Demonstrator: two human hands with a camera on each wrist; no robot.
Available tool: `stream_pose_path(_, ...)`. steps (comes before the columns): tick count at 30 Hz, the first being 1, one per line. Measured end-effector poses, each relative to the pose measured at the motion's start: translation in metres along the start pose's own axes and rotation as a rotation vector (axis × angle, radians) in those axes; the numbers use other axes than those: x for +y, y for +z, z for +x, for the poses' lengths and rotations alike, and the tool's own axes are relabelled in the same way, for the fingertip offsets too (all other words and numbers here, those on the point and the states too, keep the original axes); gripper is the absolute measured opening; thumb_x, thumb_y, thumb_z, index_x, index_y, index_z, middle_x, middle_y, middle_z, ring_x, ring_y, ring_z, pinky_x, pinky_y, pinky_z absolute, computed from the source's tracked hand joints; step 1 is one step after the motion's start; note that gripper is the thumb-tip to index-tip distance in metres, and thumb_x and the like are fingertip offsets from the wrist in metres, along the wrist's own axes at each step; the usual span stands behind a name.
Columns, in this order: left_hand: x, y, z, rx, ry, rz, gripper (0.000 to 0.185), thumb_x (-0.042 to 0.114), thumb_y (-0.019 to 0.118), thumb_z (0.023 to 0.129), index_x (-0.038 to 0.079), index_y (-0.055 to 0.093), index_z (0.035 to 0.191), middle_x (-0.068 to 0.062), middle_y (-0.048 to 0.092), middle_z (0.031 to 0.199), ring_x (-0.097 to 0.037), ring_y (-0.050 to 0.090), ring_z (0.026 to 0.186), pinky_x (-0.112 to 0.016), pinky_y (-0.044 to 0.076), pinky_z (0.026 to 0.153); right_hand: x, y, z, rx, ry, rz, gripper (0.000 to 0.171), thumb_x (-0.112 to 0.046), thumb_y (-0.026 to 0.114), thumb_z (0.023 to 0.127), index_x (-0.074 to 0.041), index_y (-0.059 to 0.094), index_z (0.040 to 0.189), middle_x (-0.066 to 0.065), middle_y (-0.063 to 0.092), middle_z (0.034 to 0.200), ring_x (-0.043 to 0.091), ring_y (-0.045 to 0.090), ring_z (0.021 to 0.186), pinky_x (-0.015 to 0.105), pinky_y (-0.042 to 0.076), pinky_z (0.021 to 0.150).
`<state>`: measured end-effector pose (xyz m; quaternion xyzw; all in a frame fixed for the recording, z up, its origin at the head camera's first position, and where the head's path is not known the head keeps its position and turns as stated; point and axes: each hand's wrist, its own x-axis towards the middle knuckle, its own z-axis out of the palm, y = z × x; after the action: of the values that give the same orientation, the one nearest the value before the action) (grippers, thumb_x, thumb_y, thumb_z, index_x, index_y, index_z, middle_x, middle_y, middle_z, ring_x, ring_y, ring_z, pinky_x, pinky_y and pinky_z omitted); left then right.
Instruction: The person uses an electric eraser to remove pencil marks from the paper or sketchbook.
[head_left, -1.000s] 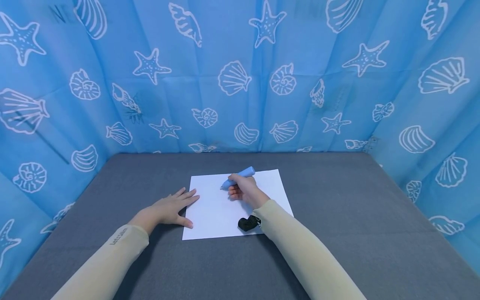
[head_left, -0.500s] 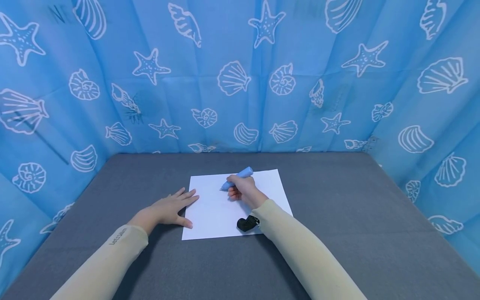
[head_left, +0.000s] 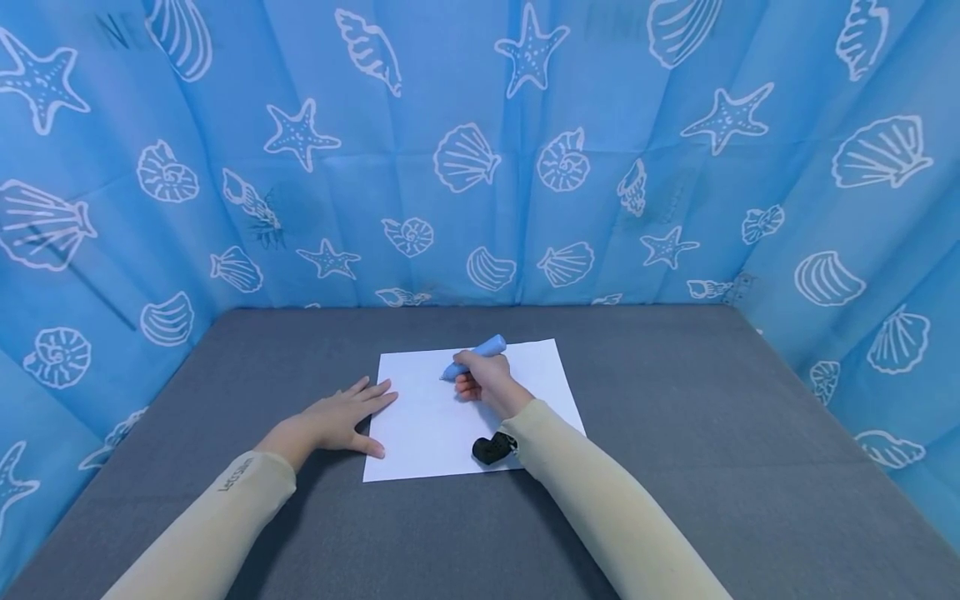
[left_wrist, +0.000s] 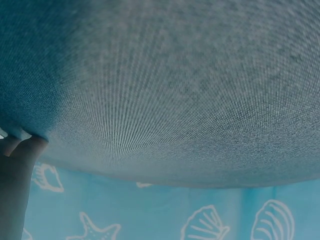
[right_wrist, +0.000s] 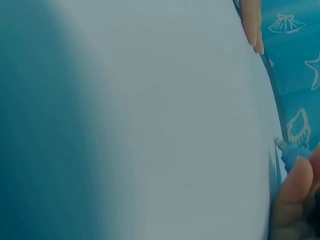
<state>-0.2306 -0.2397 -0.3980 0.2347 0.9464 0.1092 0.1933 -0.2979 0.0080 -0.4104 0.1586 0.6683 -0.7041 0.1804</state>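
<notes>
A white sheet of paper (head_left: 427, 425) lies on the grey table (head_left: 675, 417). My right hand (head_left: 483, 379) grips a light blue pen (head_left: 475, 355), its tip touching the upper part of the sheet. In the right wrist view the paper (right_wrist: 150, 125) fills the frame, with the pen tip (right_wrist: 287, 150) at the right edge beside my fingers (right_wrist: 292, 192). My left hand (head_left: 341, 417) lies flat, fingers straight, pressing the sheet's left edge. The left wrist view shows grey table cloth (left_wrist: 175, 90) and one finger (left_wrist: 15, 190).
Blue curtains printed with white shells and starfish (head_left: 480, 150) wall in the table at the back and both sides. A small black wrist device (head_left: 491, 448) sits under my right forearm over the paper. Bare grey cloth extends right and left of the sheet.
The pen and my right hand have shifted very slightly left on the paper. My left hand has stayed where it was.
</notes>
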Motion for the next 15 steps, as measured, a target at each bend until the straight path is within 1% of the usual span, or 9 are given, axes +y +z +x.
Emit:
stream_pose_path(4, -0.0015, 0.0013, 0.0004, 0.003, -0.004, 0.001, 0.098, 0.063, 0.066, 0.080, 0.013, 0.027, 0.154, -0.012, 0.017, 0.161, -0.043, 0.008, 0.145, -0.069, 0.016, 0.107, 0.0002, 0.0011, 0.0003, -0.009, 0.001, -0.008, 0.022, -0.019, 0.067, 0.089, 0.000, 0.058, 0.084, 0.004, 0.055, 0.058, 0.010, 0.052, 0.044, 0.021, 0.050, 0.046)
stream_pose_path(7, -0.0030, 0.0027, 0.0009, 0.006, -0.004, 0.004, 0.098, 0.064, 0.066, 0.080, 0.013, 0.027, 0.154, -0.012, 0.017, 0.161, -0.042, 0.008, 0.145, -0.070, 0.016, 0.106, -0.0003, 0.0006, 0.0004, -0.007, 0.009, 0.029, 0.026, -0.023, 0.066, 0.091, 0.000, 0.058, 0.083, 0.004, 0.055, 0.058, 0.010, 0.053, 0.044, 0.022, 0.050, 0.045)
stream_pose_path(11, -0.0044, 0.0034, 0.0015, 0.008, 0.000, 0.005, 0.098, 0.064, 0.066, 0.080, 0.013, 0.027, 0.154, -0.011, 0.017, 0.161, -0.042, 0.008, 0.146, -0.069, 0.016, 0.107, -0.0021, -0.0010, -0.0001, -0.017, 0.031, 0.067, 0.034, -0.032, 0.066, 0.093, -0.001, 0.058, 0.083, 0.005, 0.057, 0.059, 0.011, 0.056, 0.046, 0.023, 0.051, 0.046)
stream_pose_path(13, -0.0046, 0.0033, 0.0016, 0.008, 0.002, 0.003, 0.098, 0.064, 0.066, 0.080, 0.013, 0.027, 0.154, -0.012, 0.017, 0.161, -0.042, 0.008, 0.146, -0.069, 0.015, 0.107, -0.0033, -0.0013, -0.0004, -0.039, 0.045, 0.058, 0.033, -0.031, 0.067, 0.092, 0.000, 0.060, 0.083, 0.005, 0.058, 0.061, 0.011, 0.057, 0.048, 0.023, 0.051, 0.047)
stream_pose_path(15, -0.0047, 0.0031, 0.0016, 0.008, 0.003, 0.001, 0.098, 0.064, 0.066, 0.080, 0.013, 0.027, 0.154, -0.012, 0.017, 0.161, -0.042, 0.007, 0.145, -0.069, 0.015, 0.107, -0.0042, -0.0012, -0.0004, -0.060, 0.056, 0.035, 0.028, -0.026, 0.068, 0.092, -0.001, 0.061, 0.084, 0.006, 0.059, 0.062, 0.011, 0.057, 0.049, 0.023, 0.051, 0.048)
